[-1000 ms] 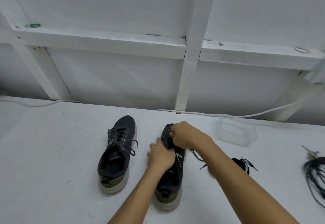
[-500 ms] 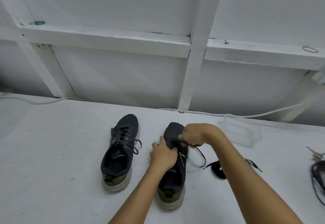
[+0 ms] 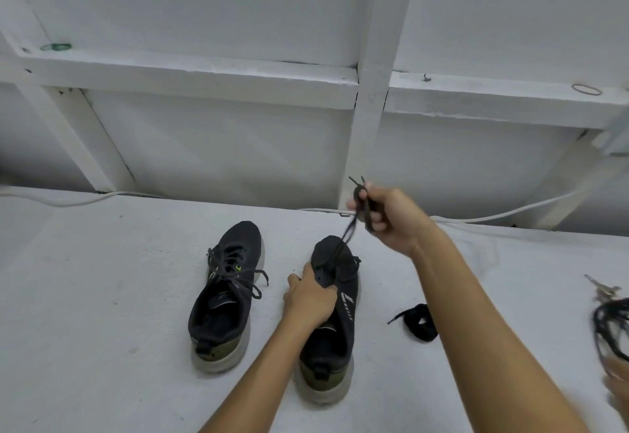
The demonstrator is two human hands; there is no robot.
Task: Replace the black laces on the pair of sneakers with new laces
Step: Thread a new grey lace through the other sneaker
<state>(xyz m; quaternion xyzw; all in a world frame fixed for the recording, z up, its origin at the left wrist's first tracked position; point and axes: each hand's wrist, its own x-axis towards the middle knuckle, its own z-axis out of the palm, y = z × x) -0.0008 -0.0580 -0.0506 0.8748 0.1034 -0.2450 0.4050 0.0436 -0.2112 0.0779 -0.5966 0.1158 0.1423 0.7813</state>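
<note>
2 dark sneakers stand side by side on the white worktop (image 3: 102,296), toes toward the wall. The left sneaker (image 3: 226,300), at lower centre-left of the frame, keeps its black lace crossed through the eyelets and loosely tied. The right sneaker (image 3: 332,317), at lower centre, is being unlaced. The left hand (image 3: 311,300) presses down over its tongue and upper, fingers curled around the material to hold the shoe in place. The right hand (image 3: 388,216), raised above the toe at centre frame, has its grip closed on the old black lace (image 3: 350,228): several folds are bunched in the fist, 2 tips poke out above the knuckles, and 2 strands run down taut to the front eyelets. A bundled black lace (image 3: 420,322) lies on the worktop right of the shoe, and a dark tangle of cord (image 3: 612,330) sits at the right edge of the frame; which of these is the new lace cannot be told. Judged from this position, the lace seems nearly out of the right sneaker, with only the lowest eyelets holding it. The risks: a tip snagging in an eyelet would lift the shoe if the left hand loosens, and a removed lace dropped beside the other dark laces could be confused with a replacement.
</note>
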